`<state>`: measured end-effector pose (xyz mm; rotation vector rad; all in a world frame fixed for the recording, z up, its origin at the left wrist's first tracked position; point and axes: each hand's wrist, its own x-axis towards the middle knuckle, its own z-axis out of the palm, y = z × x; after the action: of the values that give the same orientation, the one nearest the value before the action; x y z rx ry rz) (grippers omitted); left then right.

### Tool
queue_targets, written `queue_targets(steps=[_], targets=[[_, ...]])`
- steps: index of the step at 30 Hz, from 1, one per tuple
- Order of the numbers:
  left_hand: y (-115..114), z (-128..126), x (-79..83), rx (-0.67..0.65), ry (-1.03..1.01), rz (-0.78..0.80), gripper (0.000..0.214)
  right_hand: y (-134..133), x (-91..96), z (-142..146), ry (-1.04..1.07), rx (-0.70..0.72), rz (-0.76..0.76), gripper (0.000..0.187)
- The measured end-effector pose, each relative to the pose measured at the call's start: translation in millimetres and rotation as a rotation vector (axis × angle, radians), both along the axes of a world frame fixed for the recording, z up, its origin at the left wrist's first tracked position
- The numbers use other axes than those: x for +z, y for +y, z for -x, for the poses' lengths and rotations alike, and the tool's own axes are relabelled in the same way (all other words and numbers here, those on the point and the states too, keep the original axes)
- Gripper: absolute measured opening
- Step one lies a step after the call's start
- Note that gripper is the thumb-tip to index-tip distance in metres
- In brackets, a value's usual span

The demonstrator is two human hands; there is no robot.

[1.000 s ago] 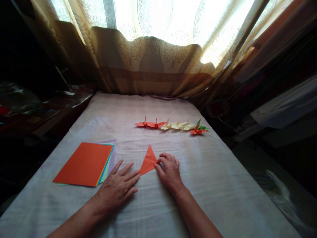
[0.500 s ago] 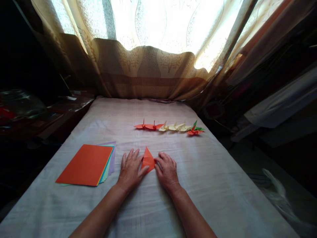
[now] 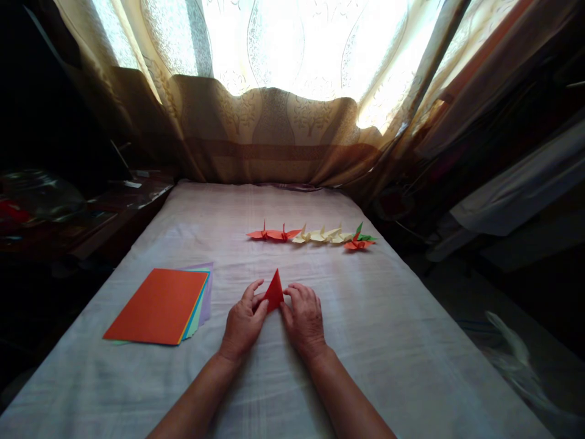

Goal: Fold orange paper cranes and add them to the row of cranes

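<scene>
My left hand (image 3: 244, 320) pinches the small red folded-paper triangle (image 3: 275, 294) over the pale cloth (image 3: 375, 341) before me. My right hand (image 3: 304, 314) touches its right edge; I can't tell if it's gripping. I should keep edges matched.

Strong daylight comes through a patterned curtain (image 3: 278, 131), its upper part glowing almost white and its lower part brown and shaded, with tree motifs, beyond the far end of a broad surface covered in pale cloth (image 3: 201, 210). At the left, a large black panel (image 3: 50, 116) stands over a dim side table (image 3: 121, 207) bearing a clear rounded vessel (image 3: 43, 192); at the right, light fabric (image 3: 503, 198) hangs in shadow above a dark floor (image 3: 443, 283), with translucent plastic (image 3: 509, 341) lower down.
</scene>
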<state>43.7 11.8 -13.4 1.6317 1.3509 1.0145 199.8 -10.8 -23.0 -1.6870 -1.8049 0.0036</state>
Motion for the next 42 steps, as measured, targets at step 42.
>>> queue_targets(steps=[42], targets=[[25.7, 16.1, -6.5, 0.006, -0.391, 0.125, 0.042, 46.3, 2.2, 34.3, 0.983, 0.267, 0.280, 0.025]])
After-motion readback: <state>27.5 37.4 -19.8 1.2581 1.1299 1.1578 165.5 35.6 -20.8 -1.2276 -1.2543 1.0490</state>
